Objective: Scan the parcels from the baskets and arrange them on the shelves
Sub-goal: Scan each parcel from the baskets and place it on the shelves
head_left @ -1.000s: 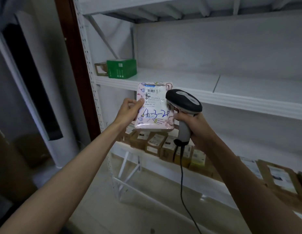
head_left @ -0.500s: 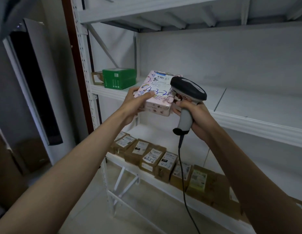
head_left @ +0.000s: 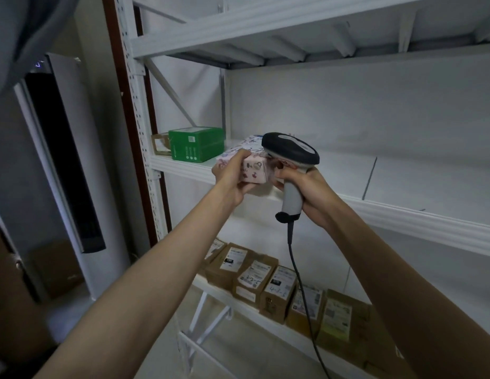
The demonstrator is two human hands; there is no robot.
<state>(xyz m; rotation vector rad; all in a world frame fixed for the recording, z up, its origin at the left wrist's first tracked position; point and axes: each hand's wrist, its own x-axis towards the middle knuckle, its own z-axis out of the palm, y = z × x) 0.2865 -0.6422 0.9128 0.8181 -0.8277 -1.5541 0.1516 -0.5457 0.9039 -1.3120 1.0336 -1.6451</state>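
Both hands are gripping at frame centre: the left hand is holding a pink patterned parcel over the white metal shelf's front edge beside a green box, the right hand clutching a black-and-grey corded scanner.

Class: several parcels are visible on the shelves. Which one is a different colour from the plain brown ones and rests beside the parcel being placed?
The green box, on the middle shelf, left of the pink parcel.

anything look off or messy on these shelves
Nothing stands out. The pink parcel, held by the left hand, is tilted at the middle shelf edge beside the green box. Brown boxes below stand in a row.
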